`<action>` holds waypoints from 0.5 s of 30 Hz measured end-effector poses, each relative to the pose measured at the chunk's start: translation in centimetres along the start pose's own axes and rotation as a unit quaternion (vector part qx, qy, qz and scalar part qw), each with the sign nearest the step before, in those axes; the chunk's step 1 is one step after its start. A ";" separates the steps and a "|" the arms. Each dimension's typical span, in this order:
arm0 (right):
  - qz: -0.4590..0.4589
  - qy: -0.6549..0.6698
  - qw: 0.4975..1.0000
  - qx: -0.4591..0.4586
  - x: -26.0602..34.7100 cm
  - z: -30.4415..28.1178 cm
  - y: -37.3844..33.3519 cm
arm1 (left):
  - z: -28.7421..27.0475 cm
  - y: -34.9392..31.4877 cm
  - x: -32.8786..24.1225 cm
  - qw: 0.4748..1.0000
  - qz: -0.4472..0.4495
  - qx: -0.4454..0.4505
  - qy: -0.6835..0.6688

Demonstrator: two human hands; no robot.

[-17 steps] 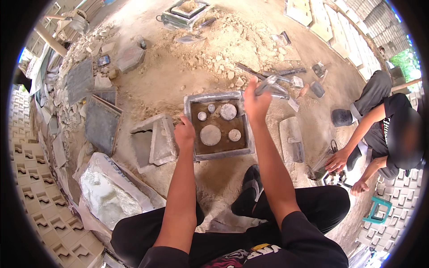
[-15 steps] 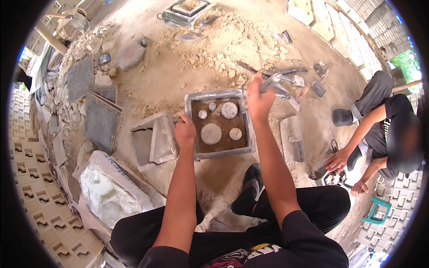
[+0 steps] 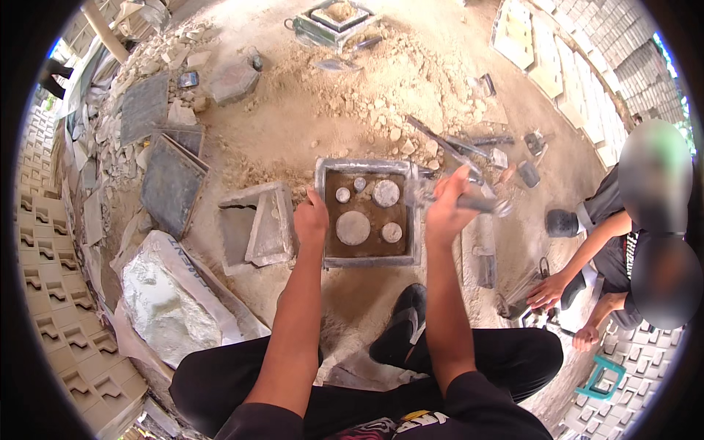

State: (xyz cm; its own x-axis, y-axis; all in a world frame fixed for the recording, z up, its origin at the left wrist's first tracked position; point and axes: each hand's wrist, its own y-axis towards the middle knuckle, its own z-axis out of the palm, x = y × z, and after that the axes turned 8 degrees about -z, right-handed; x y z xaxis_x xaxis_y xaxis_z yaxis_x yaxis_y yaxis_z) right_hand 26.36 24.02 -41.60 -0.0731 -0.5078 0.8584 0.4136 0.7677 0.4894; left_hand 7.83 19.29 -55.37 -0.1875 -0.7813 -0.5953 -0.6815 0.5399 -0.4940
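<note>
With the frame (image 3: 370,262) as the clock's centre and twelve pointing away from the person, the left hand (image 3: 312,218) sits at nine, against the frame's wall. Its fingers are curled narrow; whether they grip the wall cannot be told. At three, just beside the frame, the right hand (image 3: 449,210) has its fingers closed round a blurred metal tool (image 3: 487,205).

The frame lies on the ground (image 3: 257,139) between the hands. In it, on brown soil (image 3: 372,212), five pale discs (image 3: 353,228) sit apart: large ones near seven and one, small ones near four, ten and just before twelve.

Beyond nine stands a block (image 3: 271,231); toward eight, a sack (image 3: 169,312); toward four, a co-worker's hand (image 3: 546,292).
</note>
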 end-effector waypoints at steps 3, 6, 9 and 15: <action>0.010 -0.141 0.985 0.103 -5.6 -1.4 -1.0 | 0.1 -0.5 -0.7 1.000 0.013 -0.003 -0.006; 0.057 -0.117 0.987 0.092 -2.5 -0.5 0.2 | -0.5 -0.4 0.1 1.000 0.009 -0.005 0.001; 0.059 -0.076 0.995 0.026 2.0 -0.3 -0.1 | -0.6 -0.5 0.0 1.000 0.013 -0.017 0.008; 0.032 -0.157 0.984 0.075 -4.9 -2.0 -2.0 | 0.4 0.6 0.6 0.997 0.071 0.030 -0.013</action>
State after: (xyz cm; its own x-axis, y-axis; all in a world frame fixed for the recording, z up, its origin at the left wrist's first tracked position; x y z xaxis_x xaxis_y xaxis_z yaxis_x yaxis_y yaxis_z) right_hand 27.71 24.22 -47.12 -0.3382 -0.3286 0.8818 0.2893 0.8554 0.4297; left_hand 7.61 19.22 -56.30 -0.2603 -0.6879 -0.6775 -0.6052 0.6630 -0.4406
